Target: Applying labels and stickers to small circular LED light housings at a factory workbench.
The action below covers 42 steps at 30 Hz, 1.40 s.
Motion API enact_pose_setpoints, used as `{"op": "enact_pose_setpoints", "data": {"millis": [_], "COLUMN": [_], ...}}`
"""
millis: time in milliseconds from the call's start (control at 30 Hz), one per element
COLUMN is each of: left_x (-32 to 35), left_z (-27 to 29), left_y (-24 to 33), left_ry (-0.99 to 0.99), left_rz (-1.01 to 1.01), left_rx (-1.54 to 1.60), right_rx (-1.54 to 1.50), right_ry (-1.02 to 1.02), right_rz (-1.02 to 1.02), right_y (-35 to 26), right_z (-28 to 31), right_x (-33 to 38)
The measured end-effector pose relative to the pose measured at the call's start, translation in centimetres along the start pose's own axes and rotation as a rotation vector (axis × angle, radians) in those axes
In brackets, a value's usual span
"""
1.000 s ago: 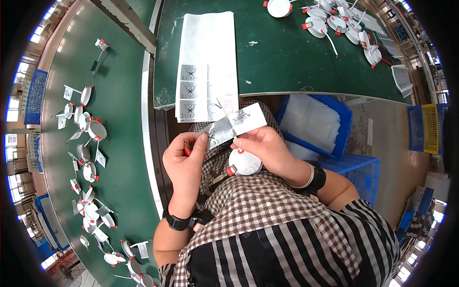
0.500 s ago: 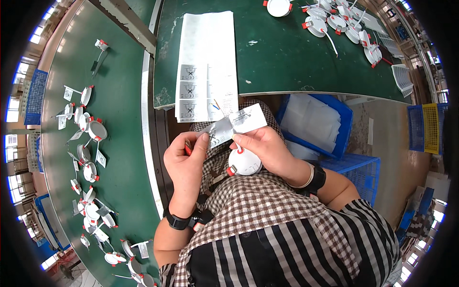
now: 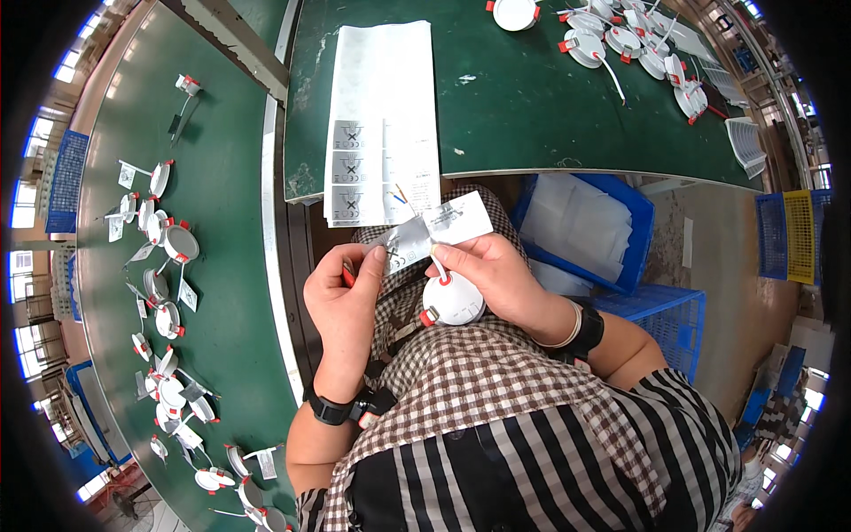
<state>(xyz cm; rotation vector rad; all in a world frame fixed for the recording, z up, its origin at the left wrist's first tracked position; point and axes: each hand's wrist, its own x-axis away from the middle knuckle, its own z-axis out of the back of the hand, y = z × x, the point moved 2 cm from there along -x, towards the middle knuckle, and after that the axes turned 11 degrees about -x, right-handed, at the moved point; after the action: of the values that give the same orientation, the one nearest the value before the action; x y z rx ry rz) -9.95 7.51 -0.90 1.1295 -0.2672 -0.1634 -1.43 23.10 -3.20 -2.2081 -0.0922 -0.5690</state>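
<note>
My left hand [image 3: 344,293] and my right hand [image 3: 492,277] meet over my lap, pinching a white paper label [image 3: 433,232] folded around a thin white cable. A round white downlight [image 3: 453,299] with red spring clips hangs on that cable under my right hand, resting against my checked apron. My left hand's fingers also cover something small and red. Just beyond the label, a stack of white label sheets [image 3: 383,124] lies at the near edge of the green table [image 3: 532,115].
Many finished white downlights with tags [image 3: 164,284] lie along the green conveyor [image 3: 222,266] at my left. More downlights [image 3: 620,40] are piled at the table's far right. Blue crates [image 3: 589,226] holding clear bags stand at my right, under the table.
The hands hold almost the same position; the fingers have shifted slightly on the label and cable.
</note>
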Motion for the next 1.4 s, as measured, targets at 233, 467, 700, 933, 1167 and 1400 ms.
{"op": "enact_pose_setpoints", "data": {"millis": [233,467,700,933,1167,1400], "left_x": [-0.2,-0.1,-0.2,-0.5,-0.8,-1.5], "left_z": [0.0,-0.3,-0.4,-0.9,-1.9,-3.0], "left_y": [-0.4,0.5,0.4,1.3,2.4,2.3], "left_ry": [-0.050,-0.033,0.004,-0.054,-0.040,-0.100], "left_rz": [-0.008,-0.024,-0.022,0.079,-0.014,0.015], "left_rx": [0.000,0.002,0.002,0.200,0.186,0.270], "right_rx": [-0.051,-0.214,-0.231,0.152,0.448,0.678], "right_ry": [0.067,0.145,0.058,0.059,0.191,0.285], "right_rz": [-0.003,0.036,0.250,0.594,0.820,1.030], "right_y": [-0.1,0.4,-0.1,-3.3,-4.4,-4.8], "right_z": [-0.2,-0.5,-0.3,-1.1,-0.7,-0.4], "right_x": [-0.3,-1.2,-1.8,-0.6,0.2,0.5]}}
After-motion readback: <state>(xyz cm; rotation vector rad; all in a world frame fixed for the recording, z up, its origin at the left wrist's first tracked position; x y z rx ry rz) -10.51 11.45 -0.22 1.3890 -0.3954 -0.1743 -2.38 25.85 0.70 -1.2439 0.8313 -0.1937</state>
